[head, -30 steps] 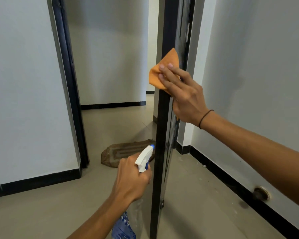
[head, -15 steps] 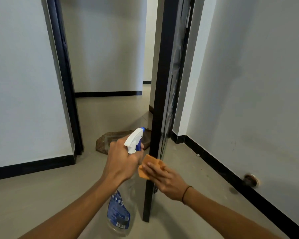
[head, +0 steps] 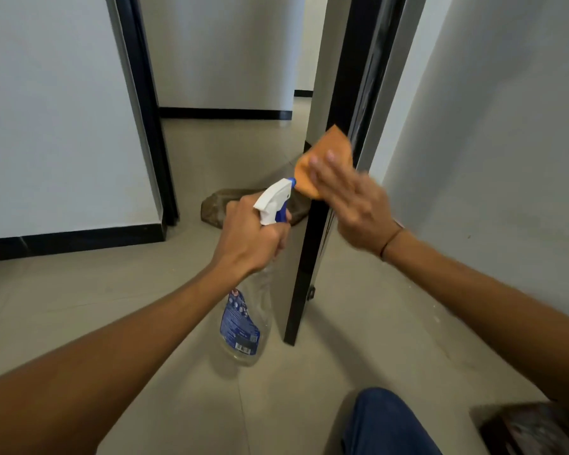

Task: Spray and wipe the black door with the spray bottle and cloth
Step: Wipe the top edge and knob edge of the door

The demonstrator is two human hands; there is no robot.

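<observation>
The black door (head: 304, 264) stands open, edge-on to me in the middle of the view. My right hand (head: 352, 201), blurred by motion, presses an orange cloth (head: 322, 162) flat against the door's narrow edge with straight fingers. My left hand (head: 250, 238) grips the neck of a clear spray bottle (head: 243, 323) with a white and blue trigger head (head: 275, 200). The bottle hangs just left of the door's edge, its nozzle pointing up towards the cloth.
A brown doormat (head: 217, 208) lies on the tiled floor behind the door. A black door frame (head: 145, 110) rises on the left and white walls with black skirting on both sides. My knee in blue (head: 385, 425) and a dark object (head: 536, 428) sit at the bottom right.
My right hand swept the cloth down the door's edge from high up to low, and has now come back up to mid height. The view has dropped lower; the bottle stays beside the door.
</observation>
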